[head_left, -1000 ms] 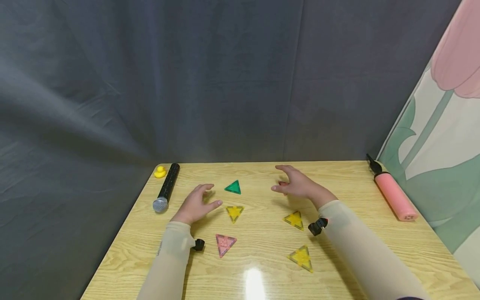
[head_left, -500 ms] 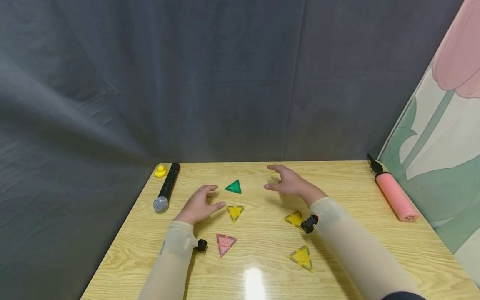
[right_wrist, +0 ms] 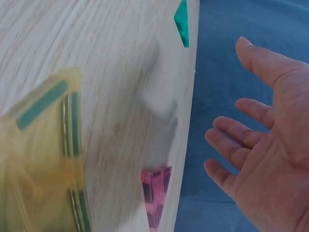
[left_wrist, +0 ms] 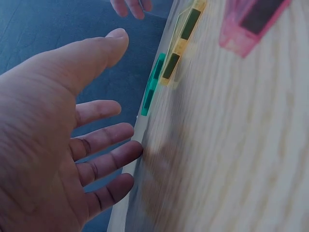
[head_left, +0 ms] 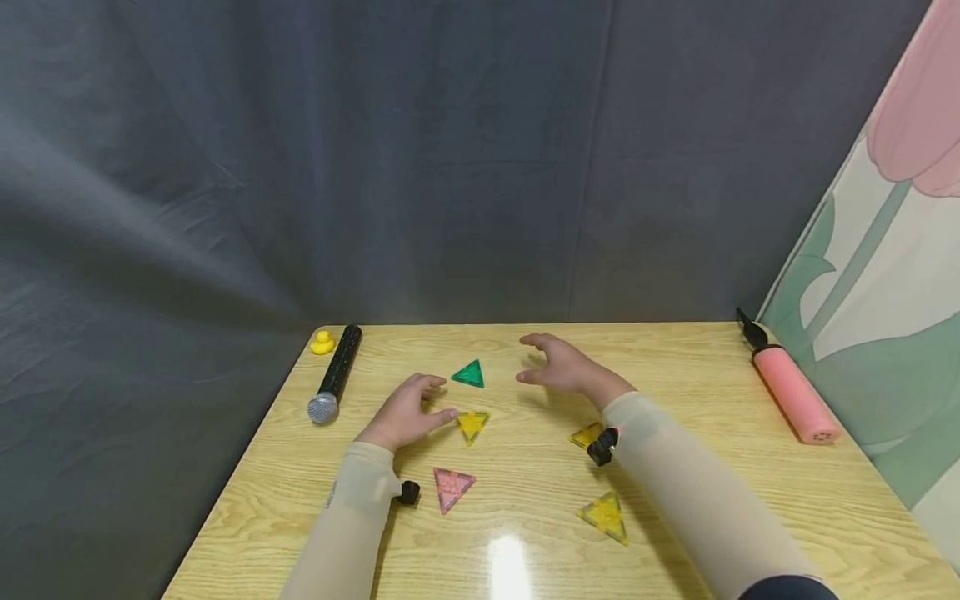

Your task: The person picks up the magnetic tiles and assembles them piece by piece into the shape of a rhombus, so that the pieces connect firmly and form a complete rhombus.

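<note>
My left hand (head_left: 405,414) is held over the table with fingers relaxed and nothing in them. Its thumb tip overlaps the edge of a yellow triangular magnetic tile (head_left: 472,426) in the head view. Just beyond lies a green triangular tile (head_left: 468,374), and a pink tile (head_left: 453,489) is nearer the front. Spread and holding nothing, my right hand (head_left: 564,367) hovers to the right of the green tile. In the right wrist view another pink tile (right_wrist: 156,195) lies below that hand, which hides it from the head camera. A yellow tile (head_left: 583,435) shows partly behind the right wrist camera.
One more yellow tile (head_left: 604,517) lies at the front right of the wooden table (head_left: 300,517). Back left are a yellow rubber duck (head_left: 322,342) and a black microphone (head_left: 339,367). A pink hand pump (head_left: 795,393) lies along the right edge. A dark curtain (head_left: 465,167) hangs behind.
My right hand has moved left toward the green tile, covering the pink tile behind it. The left hand has shifted slightly right, its thumb reaching the yellow tile's edge in view. The tiles stay put.
</note>
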The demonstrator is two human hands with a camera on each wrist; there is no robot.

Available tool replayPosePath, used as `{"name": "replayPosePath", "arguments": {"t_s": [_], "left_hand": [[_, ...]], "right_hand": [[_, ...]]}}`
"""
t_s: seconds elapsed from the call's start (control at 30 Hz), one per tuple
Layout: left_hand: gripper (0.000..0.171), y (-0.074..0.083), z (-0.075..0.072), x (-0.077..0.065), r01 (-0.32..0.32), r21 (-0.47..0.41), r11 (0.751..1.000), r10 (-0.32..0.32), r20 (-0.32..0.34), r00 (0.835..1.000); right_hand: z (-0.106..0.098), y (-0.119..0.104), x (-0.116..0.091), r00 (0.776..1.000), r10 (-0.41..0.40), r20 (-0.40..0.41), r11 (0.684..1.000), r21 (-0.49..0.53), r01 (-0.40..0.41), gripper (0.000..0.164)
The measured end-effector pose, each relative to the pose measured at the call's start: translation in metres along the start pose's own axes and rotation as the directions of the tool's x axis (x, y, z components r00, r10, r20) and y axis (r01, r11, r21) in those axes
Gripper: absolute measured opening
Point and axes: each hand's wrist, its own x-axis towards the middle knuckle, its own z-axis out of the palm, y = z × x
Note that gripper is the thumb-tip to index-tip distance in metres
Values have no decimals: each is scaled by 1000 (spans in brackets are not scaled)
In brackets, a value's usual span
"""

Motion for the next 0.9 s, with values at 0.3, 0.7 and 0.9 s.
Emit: {"name": "replayPosePath", "arguments": {"t_s": [0.3,0.7,0.9], "left_hand": [[70,4,1,-1,-18,-18,1000,19,35,999],[65,7,5,1,-14,-41,999,17,73,997],[63,10,5,0,-18,-27,999,20,77,997]], "right_hand": [[11,-3,12,999,-28,22,999,36,27,79],[25,-6,25,997,-33,67,995,93,27,77],[31,-7,32,996,-30,86,995,94,22,75]]}}
